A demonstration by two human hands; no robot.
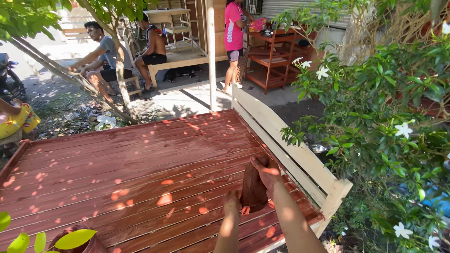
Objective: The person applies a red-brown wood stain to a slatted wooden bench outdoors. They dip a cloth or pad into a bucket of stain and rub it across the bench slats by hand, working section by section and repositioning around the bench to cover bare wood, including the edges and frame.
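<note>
A dark reddish-brown stained cloth (pixel 253 191) rests on the red-stained slatted wooden platform (pixel 140 164), near its right end. My right hand (pixel 266 171) grips the top of the cloth and presses it onto the slats. My left hand (pixel 231 202) sits just left of the cloth's lower edge, with its fingers curled in against it. Both forearms reach in from the bottom of the view.
A pale unpainted backrest (pixel 286 140) runs along the platform's right side, with a white-flowered bush (pixel 384 122) behind it. A reddish round container (pixel 77 240) shows at the bottom left. Two people sit by a tree (pixel 119 70); another stands near an orange shelf (pixel 272 56).
</note>
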